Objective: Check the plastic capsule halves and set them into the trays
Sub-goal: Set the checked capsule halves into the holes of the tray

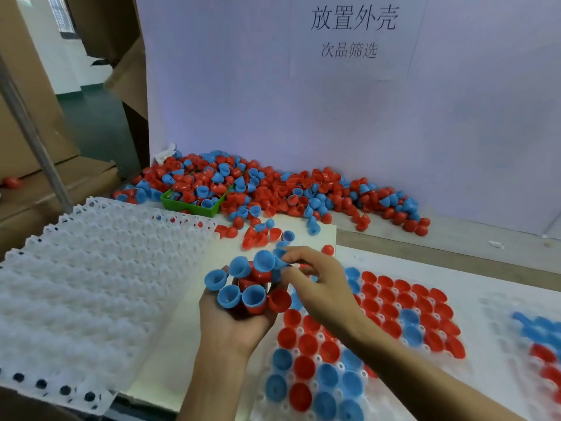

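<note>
My left hand (233, 317) cups a heap of halves (243, 284); my right hand (318, 284) pinches a blue half (280, 262) at the heap's one o'clock. The filled tray (349, 344) lies at four o'clock, the white tray (76, 284) at nine, bare table (194, 314) between.

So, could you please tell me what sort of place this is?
Probably a factory sorting and packing bench: a big loose pile of capsule halves, white dimpled trays for setting them, cardboard cartons alongside, and a printed work-station sign on the backboard.
</note>
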